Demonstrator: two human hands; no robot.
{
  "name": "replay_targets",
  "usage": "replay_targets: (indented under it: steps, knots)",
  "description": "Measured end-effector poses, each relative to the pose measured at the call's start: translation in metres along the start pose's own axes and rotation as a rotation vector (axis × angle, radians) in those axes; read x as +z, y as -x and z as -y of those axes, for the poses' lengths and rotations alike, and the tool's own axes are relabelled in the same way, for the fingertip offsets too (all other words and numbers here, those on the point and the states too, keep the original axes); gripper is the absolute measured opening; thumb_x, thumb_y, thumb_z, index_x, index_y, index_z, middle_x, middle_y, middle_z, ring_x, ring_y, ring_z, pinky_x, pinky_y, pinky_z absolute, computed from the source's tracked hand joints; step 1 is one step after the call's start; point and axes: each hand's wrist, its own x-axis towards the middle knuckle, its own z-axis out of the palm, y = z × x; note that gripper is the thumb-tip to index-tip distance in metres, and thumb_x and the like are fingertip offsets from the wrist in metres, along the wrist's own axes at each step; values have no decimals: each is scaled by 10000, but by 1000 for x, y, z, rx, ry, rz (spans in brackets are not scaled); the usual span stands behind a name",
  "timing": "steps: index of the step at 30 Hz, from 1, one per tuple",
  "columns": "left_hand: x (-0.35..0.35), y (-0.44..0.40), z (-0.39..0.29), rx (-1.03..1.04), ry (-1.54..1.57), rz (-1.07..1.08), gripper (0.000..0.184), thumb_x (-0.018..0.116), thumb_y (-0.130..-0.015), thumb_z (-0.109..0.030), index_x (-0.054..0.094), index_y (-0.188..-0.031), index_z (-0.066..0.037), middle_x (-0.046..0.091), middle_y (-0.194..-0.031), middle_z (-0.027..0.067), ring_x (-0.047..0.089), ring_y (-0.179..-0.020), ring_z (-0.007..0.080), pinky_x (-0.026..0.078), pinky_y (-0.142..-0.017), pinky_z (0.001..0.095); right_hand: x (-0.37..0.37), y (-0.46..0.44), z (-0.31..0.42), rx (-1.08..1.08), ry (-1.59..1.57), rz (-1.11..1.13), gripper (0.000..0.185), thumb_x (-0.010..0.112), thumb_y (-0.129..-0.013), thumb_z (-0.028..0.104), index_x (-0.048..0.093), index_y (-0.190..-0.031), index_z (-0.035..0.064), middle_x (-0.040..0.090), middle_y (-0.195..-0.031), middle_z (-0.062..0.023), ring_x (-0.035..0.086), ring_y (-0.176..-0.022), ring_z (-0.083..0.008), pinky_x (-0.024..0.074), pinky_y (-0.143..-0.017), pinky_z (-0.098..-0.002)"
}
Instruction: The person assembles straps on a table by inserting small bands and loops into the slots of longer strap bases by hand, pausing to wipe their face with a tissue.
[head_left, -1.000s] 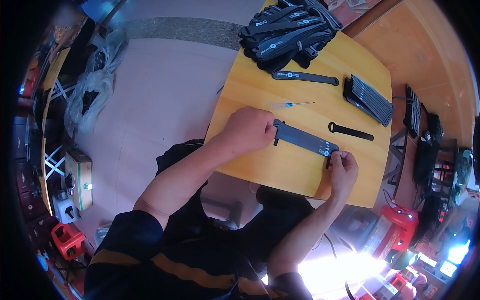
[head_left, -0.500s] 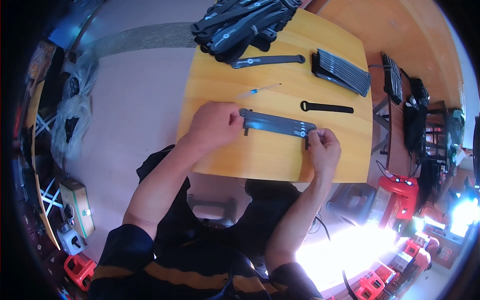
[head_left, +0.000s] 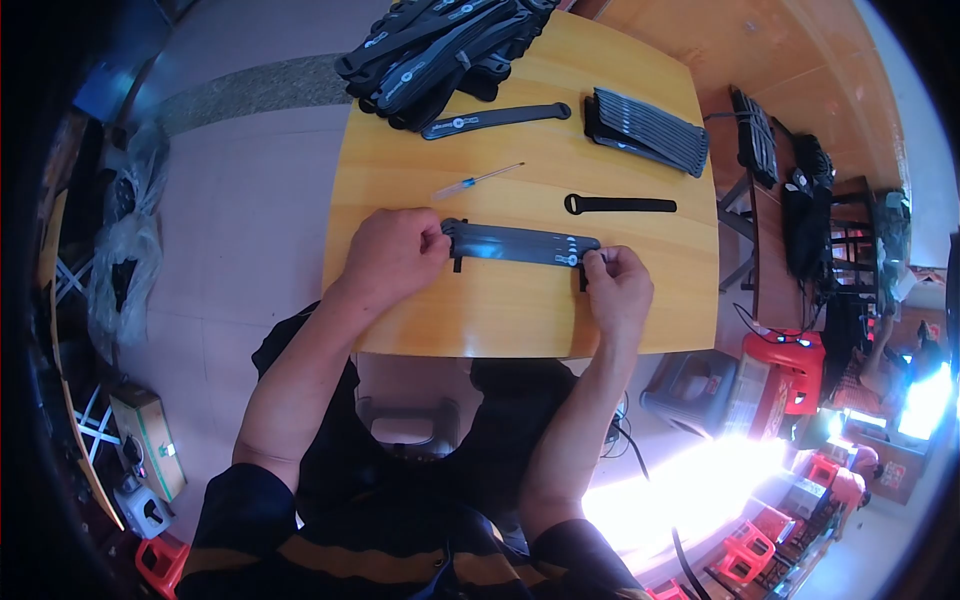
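Observation:
A small stack of dark grey straps (head_left: 515,244) with white printed marks lies crosswise near the table's front edge. My left hand (head_left: 398,255) is closed round its left end, and my right hand (head_left: 622,288) pinches the right end between thumb and fingers. Short dark tabs stick out below the stack near both ends. Beyond it lie a black hook-and-loop strap (head_left: 630,205) with a ring at one end and a screwdriver (head_left: 482,179) with a clear and blue handle. Farther back is a single grey strap (head_left: 490,122) with a looped end.
A heap of similar straps (head_left: 440,65) covers the far left corner of the wooden table (head_left: 400,330). A neat stack of straps (head_left: 650,132) sits at the far right. Beside the table are a grey stool (head_left: 685,388), a red stool (head_left: 790,352) and a bench (head_left: 775,240).
My view has shifted, so the table and its things appear farther left. Both hands keep their hold on the ends of the strap stack, with little other visible change.

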Motion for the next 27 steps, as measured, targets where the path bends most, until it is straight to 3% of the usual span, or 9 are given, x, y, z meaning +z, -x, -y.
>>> replay_targets:
  steps: [14,20,23,25,26,27]
  knots:
    - [3,1,1,30,-7,-7,160,727,-839,-145,646,-754,-36,674,-685,117,674,-640,280,529,-638,369,3,7,15,-85,174,-87,186,750,-863,223,718,-878,41,682,-675,-73,646,-615,-192,531,-653,-339]
    - [-3,7,0,49,13,-19,120,730,-855,-108,633,-835,-40,671,-708,120,678,-652,292,539,-652,384,4,6,11,-100,195,-98,180,751,-862,221,717,-875,45,675,-668,-71,641,-609,-194,528,-646,-341]
    - [-7,21,-6,62,167,-124,129,726,-873,-92,624,-933,-42,676,-771,113,674,-649,296,541,-652,397,4,6,10,-100,179,-99,181,752,-862,221,717,-876,44,673,-665,-72,638,-604,-196,526,-638,-341]
    - [-4,35,-11,413,55,-291,157,724,-876,-98,623,-990,-62,691,-892,82,686,-694,272,549,-662,402,4,5,8,-105,171,-97,183,753,-862,223,717,-876,44,672,-664,-72,637,-600,-197,526,-635,-342]
    - [0,44,-15,410,54,-290,157,724,-876,-98,623,-990,-62,691,-892,82,686,-694,272,549,-662,402,4,3,5,-111,173,-95,185,754,-863,222,715,-873,42,670,-661,-71,633,-596,-193,525,-633,-341]
    - [5,52,-20,481,10,-200,211,734,-874,-128,639,-1051,-65,685,-1015,99,692,-832,282,556,-747,411,4,2,4,-119,177,-92,186,755,-864,222,714,-871,40,667,-659,-70,629,-593,-189,525,-631,-340]
